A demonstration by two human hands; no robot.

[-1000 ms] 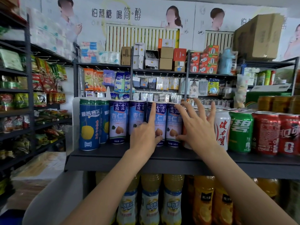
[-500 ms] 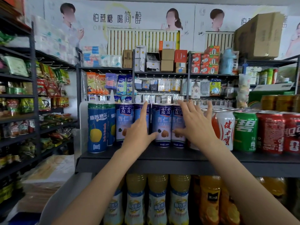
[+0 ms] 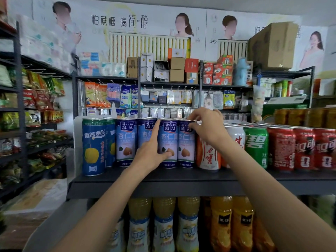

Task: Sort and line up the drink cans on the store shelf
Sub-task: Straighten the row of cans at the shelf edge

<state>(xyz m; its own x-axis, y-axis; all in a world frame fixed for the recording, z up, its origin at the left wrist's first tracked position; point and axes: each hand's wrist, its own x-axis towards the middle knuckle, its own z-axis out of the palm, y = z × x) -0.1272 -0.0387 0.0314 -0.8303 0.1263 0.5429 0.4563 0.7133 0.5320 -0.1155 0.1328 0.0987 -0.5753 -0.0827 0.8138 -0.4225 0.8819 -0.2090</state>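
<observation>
A: What's on the shelf (image 3: 181, 180), left to right?

B: Two dark blue cans (image 3: 93, 147), four light blue cans (image 3: 125, 142), a white can (image 3: 209, 155), a green can (image 3: 256, 146), then red cans (image 3: 305, 148). All upright along the front.

A: Hands?

B: My left hand (image 3: 151, 154) lies on the third light blue can (image 3: 168, 135), forefinger straight up, thumb across the front. My right hand (image 3: 209, 128) pinches the rim of the fourth one (image 3: 185, 146), I think; the grip's partly hidden.
</observation>
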